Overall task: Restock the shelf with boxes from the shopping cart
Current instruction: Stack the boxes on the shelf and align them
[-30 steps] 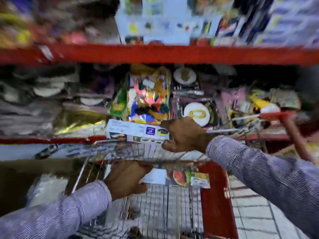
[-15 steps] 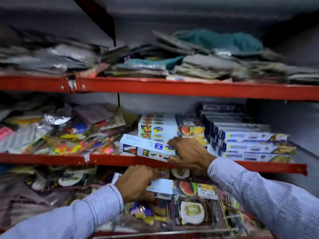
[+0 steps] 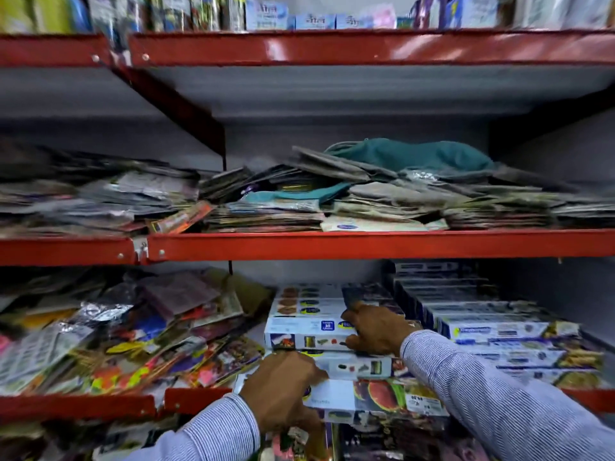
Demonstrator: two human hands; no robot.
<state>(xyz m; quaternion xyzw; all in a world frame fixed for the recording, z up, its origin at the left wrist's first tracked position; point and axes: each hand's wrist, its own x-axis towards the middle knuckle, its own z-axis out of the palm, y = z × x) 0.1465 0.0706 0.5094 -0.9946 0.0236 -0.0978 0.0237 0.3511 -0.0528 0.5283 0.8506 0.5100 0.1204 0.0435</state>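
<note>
- The step in hand looks like placing: two boxes are arriving at the box stack [image 3: 307,306] on the lower shelf [image 3: 80,405]
- The right hand [image 3: 374,329] is clamped on the end of the top box [image 3: 307,334], fingers over its upper face and thumb on its front, with the box lying on or just above the front of the stack
- The left hand [image 3: 283,389] grips the left end of the fruit box [image 3: 376,399], which sits at the shelf's front lip, below the stack's front and only partly over the shelf
- Loose packets [image 3: 133,331] crowd the shelf left of the stack; a second row of boxes [image 3: 492,331] lies just right of it
- Next, by my judgement, the top box needs pushing back square onto the stack, then letting go; the fruit box needs lifting clear of the lip and sliding in without nudging the packets
- The cart is out of view
</note>
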